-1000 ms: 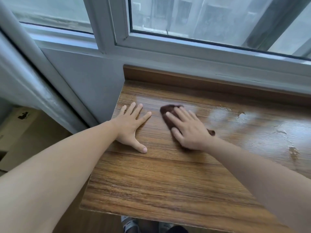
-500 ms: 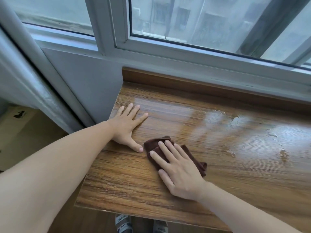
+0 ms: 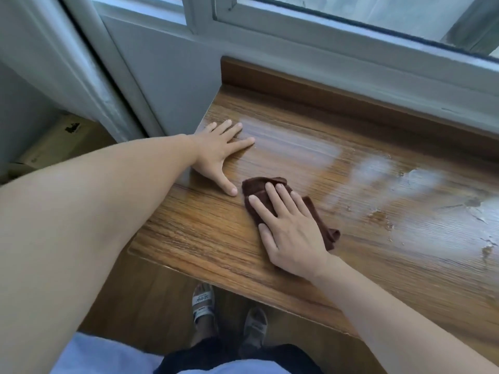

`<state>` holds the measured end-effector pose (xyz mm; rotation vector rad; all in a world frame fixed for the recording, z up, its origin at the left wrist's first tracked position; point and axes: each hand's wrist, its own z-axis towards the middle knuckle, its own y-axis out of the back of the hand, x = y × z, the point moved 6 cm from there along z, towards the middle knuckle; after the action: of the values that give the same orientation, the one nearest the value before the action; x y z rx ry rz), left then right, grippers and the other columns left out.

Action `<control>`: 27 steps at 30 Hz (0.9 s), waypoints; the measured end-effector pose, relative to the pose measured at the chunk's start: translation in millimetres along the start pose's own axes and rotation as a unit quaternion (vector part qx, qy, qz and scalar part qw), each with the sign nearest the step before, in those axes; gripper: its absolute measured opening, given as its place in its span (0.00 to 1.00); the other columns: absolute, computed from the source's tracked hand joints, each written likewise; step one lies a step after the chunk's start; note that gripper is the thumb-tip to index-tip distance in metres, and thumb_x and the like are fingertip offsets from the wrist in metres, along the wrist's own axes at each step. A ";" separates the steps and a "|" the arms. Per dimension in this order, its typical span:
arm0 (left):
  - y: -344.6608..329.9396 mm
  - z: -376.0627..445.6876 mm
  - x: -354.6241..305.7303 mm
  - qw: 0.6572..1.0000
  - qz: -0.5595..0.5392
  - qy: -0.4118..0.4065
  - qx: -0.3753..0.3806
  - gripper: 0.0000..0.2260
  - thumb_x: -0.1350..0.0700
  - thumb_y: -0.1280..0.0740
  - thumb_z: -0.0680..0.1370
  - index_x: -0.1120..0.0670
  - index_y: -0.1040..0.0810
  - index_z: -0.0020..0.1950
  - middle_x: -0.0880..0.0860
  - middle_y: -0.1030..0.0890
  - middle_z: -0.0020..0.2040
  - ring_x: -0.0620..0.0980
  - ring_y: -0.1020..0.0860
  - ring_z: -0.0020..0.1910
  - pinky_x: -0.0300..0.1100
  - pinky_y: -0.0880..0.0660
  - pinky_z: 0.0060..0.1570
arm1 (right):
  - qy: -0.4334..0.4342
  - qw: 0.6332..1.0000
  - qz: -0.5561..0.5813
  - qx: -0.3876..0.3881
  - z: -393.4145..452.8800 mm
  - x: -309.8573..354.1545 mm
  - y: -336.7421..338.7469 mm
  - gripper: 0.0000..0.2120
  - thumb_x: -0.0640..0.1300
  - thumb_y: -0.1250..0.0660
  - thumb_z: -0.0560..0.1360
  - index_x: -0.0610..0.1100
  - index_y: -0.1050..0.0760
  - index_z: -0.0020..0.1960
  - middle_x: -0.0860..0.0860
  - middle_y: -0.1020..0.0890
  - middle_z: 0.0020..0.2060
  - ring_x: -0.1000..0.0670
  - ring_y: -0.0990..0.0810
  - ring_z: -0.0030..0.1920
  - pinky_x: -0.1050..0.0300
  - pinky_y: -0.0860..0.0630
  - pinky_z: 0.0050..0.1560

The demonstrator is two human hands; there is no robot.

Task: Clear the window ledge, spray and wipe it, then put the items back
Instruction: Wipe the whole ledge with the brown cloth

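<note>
The wooden window ledge [image 3: 351,265] fills the right half of the view, with wet, shiny streaks and foamy patches across its middle and right. A dark brown cloth [image 3: 259,188] lies crumpled on the ledge near its left end. My right hand [image 3: 289,228] presses flat on the cloth with straight fingers. My left hand [image 3: 220,155] rests palm down on the ledge's far left corner, fingers spread, its thumb tip close to the cloth. No items stand on the visible part of the ledge.
A white window frame [image 3: 337,36] runs along the back of the ledge, with a grey wall panel [image 3: 167,85] at its left end. A cardboard box [image 3: 62,139] lies on the floor at left. My slippered feet [image 3: 205,303] stand below the ledge's front edge.
My right hand slid the cloth from the back of the ledge toward the front edge. The camera has tilted down, so my feet show. My left hand stays planted.
</note>
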<state>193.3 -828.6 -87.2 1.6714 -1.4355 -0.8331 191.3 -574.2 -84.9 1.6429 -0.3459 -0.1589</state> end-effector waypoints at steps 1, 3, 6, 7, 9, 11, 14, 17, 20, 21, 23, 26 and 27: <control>0.0 0.7 -0.9 1.000 -0.001 0.001 0.001 0.67 0.12 0.40 0.54 0.38 0.70 0.80 0.55 0.67 0.83 0.57 0.69 0.81 0.60 0.64 0.79 | 0.022 1.000 0.005 0.012 -13.3 11.3 -1.9 0.28 0.57 0.51 0.85 0.57 0.49 0.84 0.45 0.47 0.84 0.43 0.52 0.84 0.41 0.51 0.82; 0.4 1.1 -2.4 1.000 -0.006 0.002 0.003 0.67 0.12 0.39 0.54 0.38 0.70 0.80 0.54 0.67 0.83 0.57 0.69 0.81 0.60 0.64 0.79 | 0.074 0.996 0.011 0.042 -40.3 33.8 -6.6 0.28 0.58 0.51 0.85 0.58 0.52 0.84 0.46 0.50 0.85 0.44 0.55 0.84 0.41 0.53 0.83; 1.7 -0.5 -1.6 1.000 -0.008 0.004 0.003 0.66 0.12 0.39 0.54 0.38 0.69 0.80 0.54 0.68 0.83 0.57 0.69 0.81 0.60 0.64 0.78 | 0.169 0.983 0.005 0.075 -68.0 53.5 -12.8 0.28 0.57 0.51 0.86 0.58 0.53 0.84 0.47 0.52 0.85 0.45 0.59 0.84 0.42 0.58 0.83; 2.2 -1.0 -0.8 1.000 -0.006 0.004 0.003 0.66 0.12 0.39 0.55 0.38 0.69 0.80 0.54 0.68 0.83 0.57 0.69 0.81 0.60 0.64 0.78 | 0.200 0.976 0.005 0.083 -68.3 52.4 -12.1 0.28 0.57 0.51 0.86 0.59 0.53 0.84 0.48 0.52 0.85 0.45 0.59 0.84 0.43 0.59 0.83; 3.5 -2.1 0.2 1.000 -0.004 0.005 0.005 0.66 0.12 0.39 0.54 0.37 0.70 0.80 0.54 0.68 0.83 0.57 0.69 0.81 0.60 0.64 0.79 | 0.240 0.967 0.002 0.084 -53.6 44.7 -8.8 0.27 0.57 0.51 0.86 0.59 0.52 0.84 0.48 0.51 0.85 0.47 0.58 0.84 0.44 0.59 0.83; 3.8 -1.7 0.2 1.000 0.000 0.004 0.003 0.66 0.12 0.40 0.54 0.38 0.69 0.81 0.54 0.67 0.83 0.57 0.68 0.81 0.60 0.63 0.79 | 0.207 0.976 0.002 0.062 -24.8 34.5 -4.9 0.27 0.56 0.50 0.86 0.58 0.49 0.84 0.47 0.48 0.84 0.47 0.55 0.84 0.44 0.56 0.83; 1.3 1.1 -0.7 1.000 0.014 -0.001 -0.013 0.65 0.13 0.41 0.56 0.39 0.69 0.81 0.56 0.66 0.83 0.59 0.67 0.81 0.60 0.62 0.79 | 0.091 0.995 0.004 0.031 3.7 38.0 -1.0 0.28 0.56 0.49 0.85 0.56 0.48 0.84 0.45 0.46 0.84 0.43 0.52 0.84 0.42 0.52 0.82; -1.5 1.3 0.2 1.000 0.005 -0.008 -0.015 0.66 0.12 0.43 0.54 0.38 0.70 0.80 0.55 0.68 0.83 0.59 0.69 0.81 0.60 0.64 0.79 | 0.108 0.994 0.009 0.017 -11.1 68.3 -3.0 0.28 0.55 0.48 0.85 0.55 0.49 0.84 0.44 0.47 0.84 0.42 0.53 0.84 0.41 0.54 0.83; -3.7 1.0 0.8 1.000 -0.009 -0.019 -0.018 0.66 0.12 0.41 0.55 0.38 0.70 0.80 0.54 0.69 0.82 0.58 0.72 0.80 0.60 0.67 0.78 | 0.186 0.981 0.009 0.049 -36.1 85.8 -6.2 0.28 0.54 0.47 0.85 0.56 0.49 0.84 0.45 0.48 0.84 0.43 0.55 0.84 0.42 0.56 0.83; -4.3 1.3 1.7 0.999 -0.009 -0.021 -0.022 0.66 0.12 0.41 0.55 0.39 0.70 0.81 0.55 0.69 0.82 0.58 0.72 0.80 0.61 0.67 0.78 | 0.208 0.976 0.010 0.062 -37.9 85.7 -7.0 0.27 0.53 0.47 0.86 0.56 0.49 0.84 0.45 0.49 0.84 0.43 0.55 0.84 0.42 0.56 0.83; -5.7 2.5 2.9 0.999 -0.007 -0.026 -0.028 0.66 0.12 0.41 0.55 0.39 0.69 0.81 0.55 0.69 0.82 0.59 0.72 0.80 0.61 0.67 0.78 | 0.233 0.969 0.012 0.077 -28.5 77.1 -6.7 0.27 0.54 0.48 0.86 0.57 0.49 0.84 0.46 0.49 0.85 0.46 0.56 0.84 0.43 0.55 0.83; -7.6 4.8 3.2 0.999 0.005 -0.031 -0.040 0.64 0.12 0.43 0.57 0.40 0.69 0.81 0.57 0.68 0.82 0.61 0.70 0.80 0.62 0.66 0.78 | 0.161 0.985 0.012 0.065 0.1 53.3 -1.1 0.28 0.55 0.48 0.86 0.58 0.49 0.84 0.47 0.49 0.84 0.47 0.57 0.84 0.44 0.53 0.82; -8.2 4.8 3.2 0.998 0.010 -0.032 -0.046 0.64 0.12 0.44 0.57 0.41 0.69 0.81 0.58 0.67 0.83 0.61 0.70 0.80 0.62 0.66 0.78 | 0.126 0.990 0.013 0.056 5.8 48.4 1.0 0.28 0.56 0.49 0.85 0.57 0.49 0.84 0.46 0.49 0.84 0.47 0.56 0.84 0.43 0.53 0.82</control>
<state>193.7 -831.9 -96.8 1.5725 -1.4332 -0.9347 235.1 -595.1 -79.7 1.7452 -0.1856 0.0883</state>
